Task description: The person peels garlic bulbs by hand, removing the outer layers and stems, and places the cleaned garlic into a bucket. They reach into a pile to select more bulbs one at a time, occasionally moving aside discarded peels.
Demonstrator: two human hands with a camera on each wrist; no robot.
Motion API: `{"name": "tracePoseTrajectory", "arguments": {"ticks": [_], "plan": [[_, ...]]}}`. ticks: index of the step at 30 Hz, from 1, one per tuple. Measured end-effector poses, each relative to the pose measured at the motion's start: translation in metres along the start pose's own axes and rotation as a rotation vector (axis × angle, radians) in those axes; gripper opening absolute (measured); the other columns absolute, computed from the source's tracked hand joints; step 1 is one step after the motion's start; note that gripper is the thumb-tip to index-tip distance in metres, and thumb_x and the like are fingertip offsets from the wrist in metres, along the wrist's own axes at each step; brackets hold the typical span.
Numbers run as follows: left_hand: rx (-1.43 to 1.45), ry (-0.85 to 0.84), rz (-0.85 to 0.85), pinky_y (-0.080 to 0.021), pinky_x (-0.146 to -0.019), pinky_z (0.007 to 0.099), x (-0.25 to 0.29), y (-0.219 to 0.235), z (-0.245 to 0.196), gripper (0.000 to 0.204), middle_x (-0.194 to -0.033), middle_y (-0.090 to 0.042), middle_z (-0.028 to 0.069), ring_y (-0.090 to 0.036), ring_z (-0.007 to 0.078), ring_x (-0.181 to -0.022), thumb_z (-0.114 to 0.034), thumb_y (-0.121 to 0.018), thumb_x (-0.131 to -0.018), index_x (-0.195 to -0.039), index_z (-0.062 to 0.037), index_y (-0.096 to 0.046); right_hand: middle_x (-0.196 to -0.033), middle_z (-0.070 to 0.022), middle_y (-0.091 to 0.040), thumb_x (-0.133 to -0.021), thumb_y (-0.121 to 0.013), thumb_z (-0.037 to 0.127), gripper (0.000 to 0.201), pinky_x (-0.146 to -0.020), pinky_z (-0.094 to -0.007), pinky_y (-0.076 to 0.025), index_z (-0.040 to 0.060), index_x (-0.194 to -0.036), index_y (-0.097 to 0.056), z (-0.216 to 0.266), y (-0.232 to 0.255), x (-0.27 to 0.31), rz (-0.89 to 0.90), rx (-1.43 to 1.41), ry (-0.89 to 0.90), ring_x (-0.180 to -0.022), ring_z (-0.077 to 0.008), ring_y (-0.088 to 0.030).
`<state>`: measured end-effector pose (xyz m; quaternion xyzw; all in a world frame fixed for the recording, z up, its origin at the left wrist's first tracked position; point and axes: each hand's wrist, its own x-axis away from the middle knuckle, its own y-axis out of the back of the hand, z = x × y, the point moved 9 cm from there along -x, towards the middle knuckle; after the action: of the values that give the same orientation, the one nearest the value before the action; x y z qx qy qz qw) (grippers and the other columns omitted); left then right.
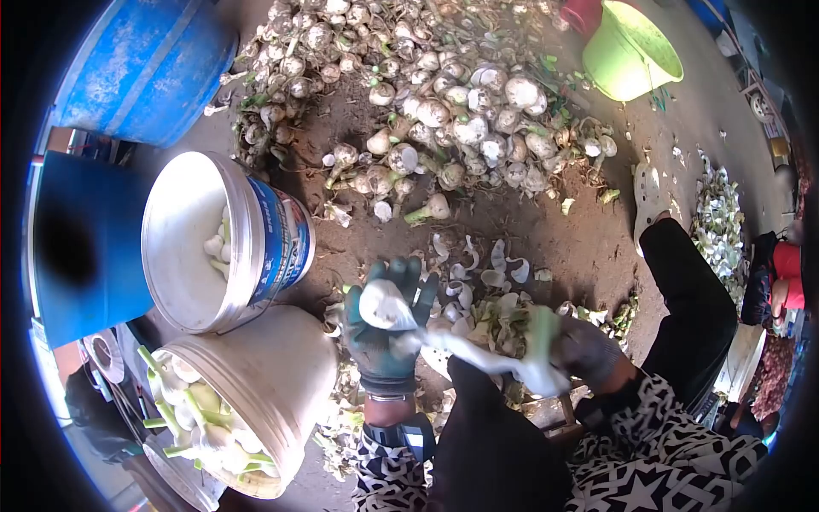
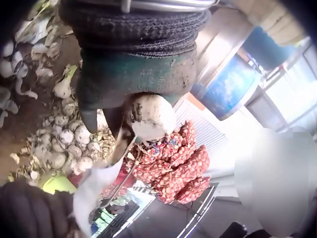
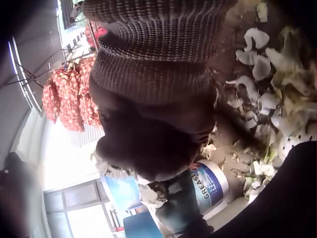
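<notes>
A white garlic bulb point(image 1: 386, 305) lies in my left hand point(image 1: 384, 337), which wears a green glove and holds it over the palm. The left wrist view shows the bulb point(image 2: 152, 117) against the gloved fingers point(image 2: 89, 120). From the bulb a pale strip of skin point(image 1: 473, 352) stretches to the right, blurred. My right hand point(image 1: 589, 352), in a grey knit glove, grips the blurred green and white stalk point(image 1: 542, 346) at the strip's far end. In the right wrist view the back of the right hand point(image 3: 153, 124) hides its fingertips.
A heap of dirty garlic point(image 1: 461, 111) covers the ground ahead. At left stand a white bucket point(image 1: 155, 247) with a few bulbs and a tilted bucket point(image 1: 299, 367) full of stalked garlic. Blue barrels point(image 1: 136, 72) are behind, a green bucket point(image 1: 618, 60) far right. Peelings point(image 1: 503, 311) lie between.
</notes>
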<state>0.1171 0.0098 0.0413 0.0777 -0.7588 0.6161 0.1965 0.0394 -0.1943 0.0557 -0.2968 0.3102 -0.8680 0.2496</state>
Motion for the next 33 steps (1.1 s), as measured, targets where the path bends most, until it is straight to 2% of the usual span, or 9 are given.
{"name": "tracePoseTrajectory", "arguments": {"ticks": [3, 9, 18, 21, 23, 27, 29, 31, 33], "plan": [[0.056, -0.094, -0.145, -0.037, -0.108, 0.0522, -0.007, 0.025, -0.010, 0.041, -0.120, -0.062, 0.0124, -0.053, 0.0313, -0.120, -0.038, -0.052, -0.094, -0.120, -0.0082, -0.061, -0.091, -0.0125, -0.068, -0.089, -0.065, 0.025, 0.031, -0.085, -0.0366, -0.055, -0.0043, -0.101, -0.064, 0.015, -0.016, 0.014, 0.265, 0.001, 0.043, -0.093, -0.0232, -0.067], [0.019, -0.120, -0.121, -0.042, -0.103, 0.0502, 0.003, 0.018, -0.025, 0.039, -0.126, -0.061, 0.0096, -0.055, 0.0278, -0.119, -0.038, -0.052, -0.096, -0.124, -0.0125, -0.058, -0.088, -0.0157, -0.068, -0.084, -0.067, 0.042, 0.051, -0.070, -0.0426, -0.053, 0.0085, -0.120, -0.055, 0.003, 0.018, -0.050, -0.019, 1.855, -0.294, -0.080, -0.0348, -0.067], [-0.243, -0.236, -0.231, -0.044, -0.102, 0.0455, 0.009, 0.039, -0.032, 0.043, -0.125, -0.059, 0.0128, -0.057, 0.0266, -0.114, -0.039, -0.057, -0.093, -0.127, -0.0130, -0.054, -0.081, -0.0111, -0.065, -0.083, -0.069, 0.016, 0.027, -0.059, -0.0387, -0.051, 0.0086, -0.107, -0.060, 0.056, -0.081, -0.148, -0.258, 1.344, 0.785, -0.066, -0.0271, -0.064], [-0.044, -0.212, -0.296, -0.046, -0.099, 0.0437, 0.024, 0.029, -0.036, 0.049, -0.122, -0.059, 0.0139, -0.058, 0.0262, -0.112, -0.039, -0.059, -0.092, -0.123, -0.0021, -0.053, -0.077, -0.0080, -0.065, -0.088, -0.065, 0.025, 0.017, -0.062, -0.0414, -0.052, 0.0121, -0.098, -0.060, 0.053, -0.005, -0.153, -0.400, 0.466, 0.322, -0.065, -0.0304, -0.066], [-1.678, -0.679, -0.390, -0.047, -0.097, 0.0425, 0.061, -0.032, -0.080, 0.057, -0.121, -0.060, 0.0140, -0.058, 0.0267, -0.110, -0.045, -0.059, -0.091, -0.120, 0.0030, -0.054, -0.081, -0.0093, -0.067, -0.090, -0.062, 0.031, 0.022, -0.066, -0.0430, -0.052, 0.0122, -0.102, -0.061, 0.042, 0.022, -0.159, -0.344, 1.017, 0.272, -0.071, -0.0319, -0.067], [-1.431, -1.115, -0.526, -0.053, -0.085, 0.0379, 0.184, -0.096, -0.154, 0.047, -0.100, -0.067, 0.0182, -0.064, 0.0280, -0.095, -0.031, -0.034, -0.103, -0.121, 0.0071, -0.056, -0.113, -0.0136, -0.064, -0.087, -0.057, 0.033, 0.033, -0.085, -0.0497, -0.048, 0.0174, -0.115, -0.063, 0.035, 0.044, -0.191, -0.426, 1.942, 0.148, -0.099, -0.0364, -0.063], [-2.220, -1.328, -1.049, -0.046, -0.097, 0.0356, 0.242, -0.155, -0.176, 0.043, -0.121, -0.058, 0.0199, -0.057, 0.0305, -0.112, -0.025, -0.044, -0.099, -0.129, 0.0054, -0.050, -0.115, -0.0132, -0.063, -0.082, -0.055, 0.024, 0.036, -0.085, -0.0501, -0.047, 0.0142, -0.117, -0.062, 0.039, 0.049, -0.230, -0.506, 2.153, 0.329, -0.104, -0.0339, -0.060], [-1.815, -1.265, -1.111, -0.047, -0.095, 0.0426, 0.271, -0.127, -0.229, 0.058, -0.129, -0.054, 0.0213, -0.053, 0.0334, -0.118, -0.029, -0.064, -0.088, -0.133, 0.0033, -0.048, -0.109, -0.0108, -0.063, -0.081, -0.053, 0.019, 0.034, -0.083, -0.0480, -0.046, 0.0105, -0.113, -0.063, -0.006, 0.090, -0.287, -0.315, 2.369, 0.075, -0.105, -0.0301, -0.058], [-2.803, -0.839, -1.471, -0.037, -0.105, 0.0428, 0.251, -0.146, -0.226, 0.068, -0.140, -0.045, 0.0224, -0.044, 0.0366, -0.128, -0.032, -0.068, -0.083, -0.140, -0.0036, -0.042, -0.116, -0.0034, -0.060, -0.087, -0.051, 0.019, 0.031, -0.085, -0.0442, -0.044, 0.0183, -0.115, -0.065, -0.021, 0.096, -0.317, -0.262, 2.700, -0.083, -0.107, -0.0241, -0.055]]}}
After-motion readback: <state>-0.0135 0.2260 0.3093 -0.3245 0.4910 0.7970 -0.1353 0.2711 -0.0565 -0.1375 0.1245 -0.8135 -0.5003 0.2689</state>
